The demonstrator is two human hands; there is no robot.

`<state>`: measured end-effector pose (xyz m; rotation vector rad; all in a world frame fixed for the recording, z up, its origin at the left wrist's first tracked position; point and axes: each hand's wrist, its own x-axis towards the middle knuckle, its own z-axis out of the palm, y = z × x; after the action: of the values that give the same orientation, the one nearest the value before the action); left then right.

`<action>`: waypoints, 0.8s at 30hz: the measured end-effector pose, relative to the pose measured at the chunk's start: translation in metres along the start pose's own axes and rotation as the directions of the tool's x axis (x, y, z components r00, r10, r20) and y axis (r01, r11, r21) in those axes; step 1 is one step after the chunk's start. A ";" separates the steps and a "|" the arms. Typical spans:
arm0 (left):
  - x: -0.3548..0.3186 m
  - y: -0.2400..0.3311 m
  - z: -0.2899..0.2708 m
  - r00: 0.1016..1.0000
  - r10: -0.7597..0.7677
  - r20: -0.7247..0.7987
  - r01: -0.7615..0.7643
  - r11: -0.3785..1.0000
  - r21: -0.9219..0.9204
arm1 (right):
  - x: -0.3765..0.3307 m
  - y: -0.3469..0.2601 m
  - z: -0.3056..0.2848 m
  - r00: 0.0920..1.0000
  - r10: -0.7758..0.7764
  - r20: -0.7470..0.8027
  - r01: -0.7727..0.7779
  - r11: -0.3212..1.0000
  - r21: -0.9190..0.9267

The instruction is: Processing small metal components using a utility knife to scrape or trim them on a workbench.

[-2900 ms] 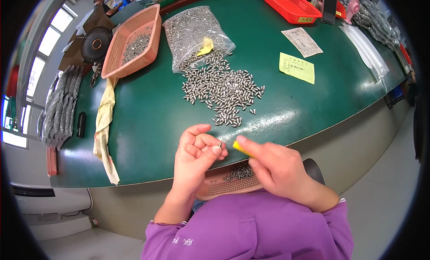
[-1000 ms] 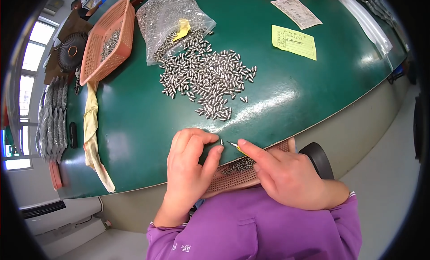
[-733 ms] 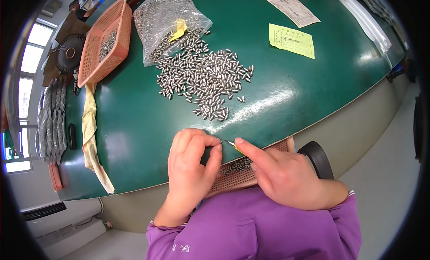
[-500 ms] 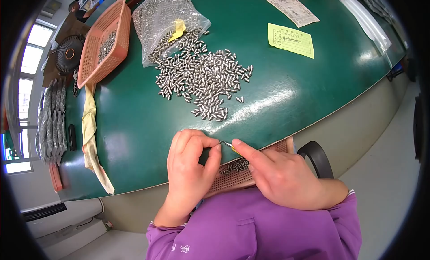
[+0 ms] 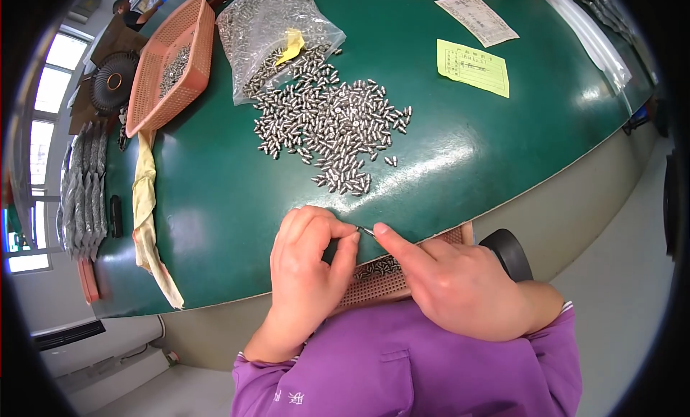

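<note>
Close to the table's near edge, my left hand (image 5: 307, 262) is closed, thumb and forefinger pinching a small metal part (image 5: 358, 228) that the fingertips mostly hide. My right hand (image 5: 460, 284) is closed around a thin metal-tipped tool (image 5: 368, 231), its forefinger stretched along it. The tool's tip meets the small part or lies right beside it; I cannot tell which. Beyond my hands spreads a pile of small pointed silver metal fittings (image 5: 338, 126). It runs back to an open clear plastic bag (image 5: 266, 21) full of similar pieces, with a yellow scrap (image 5: 292, 46) on it.
Below my hands, a pink perforated basket (image 5: 374, 291) holds several dark metal pieces. Another pink basket (image 5: 194, 79) stands at the left, near a yellowish cloth strip (image 5: 144, 201) and stacked grey packets (image 5: 85, 194). Two paper slips, one yellow (image 5: 472, 68), lie at the far right.
The view has shifted slightly, so the pile and bag sit a little further right. Both hands keep nearly the same pose; the yellow by the tool no longer shows.
</note>
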<state>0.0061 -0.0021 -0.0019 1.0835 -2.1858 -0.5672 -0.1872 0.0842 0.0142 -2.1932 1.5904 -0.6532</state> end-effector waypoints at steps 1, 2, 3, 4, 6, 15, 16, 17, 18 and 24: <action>0.000 0.000 0.000 1.000 -0.009 0.008 0.009 1.000 -0.001 | 0.000 -0.001 -0.002 0.999 0.022 0.044 -0.022 1.000 -0.009; 0.000 0.000 -0.001 1.000 -0.018 0.016 0.018 1.000 -0.001 | -0.001 -0.001 -0.001 0.999 0.017 0.042 -0.017 1.000 -0.011; -0.002 -0.001 -0.003 1.000 -0.017 0.010 0.017 1.000 0.001 | -0.002 0.001 0.000 0.999 0.027 0.031 -0.027 1.000 0.007; -0.002 -0.002 -0.006 0.997 0.024 0.069 -0.023 1.000 -0.013 | -0.002 0.003 0.001 0.999 0.037 0.018 -0.038 0.999 0.023; -0.002 0.001 -0.013 0.990 0.068 0.121 -0.065 0.998 -0.026 | -0.005 0.009 0.007 0.999 0.042 -0.015 -0.040 0.993 0.107; 0.030 -0.022 -0.015 0.995 -0.077 -0.058 0.086 0.978 0.189 | -0.014 0.013 0.005 0.996 0.079 -0.046 -0.069 0.980 0.185; 0.031 -0.024 -0.014 0.996 -0.089 -0.032 0.094 0.975 0.203 | -0.015 0.013 0.005 0.997 0.072 -0.033 -0.066 0.985 0.157; 0.032 -0.025 -0.013 0.995 -0.091 -0.035 0.096 0.975 0.201 | -0.015 0.013 0.005 0.997 0.070 -0.030 -0.064 0.986 0.154; 0.033 -0.026 -0.012 0.995 -0.096 -0.033 0.100 0.977 0.189 | -0.014 0.013 0.004 0.997 0.074 -0.034 -0.068 0.984 0.163; 0.032 -0.031 -0.011 0.989 -0.146 -0.027 0.148 0.982 0.115 | -0.012 0.013 0.008 0.997 0.072 -0.041 -0.063 0.981 0.183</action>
<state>0.0160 -0.0471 -0.0023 1.3153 -2.1575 -0.4970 -0.1959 0.0922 -0.0011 -1.9979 1.5544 -0.8014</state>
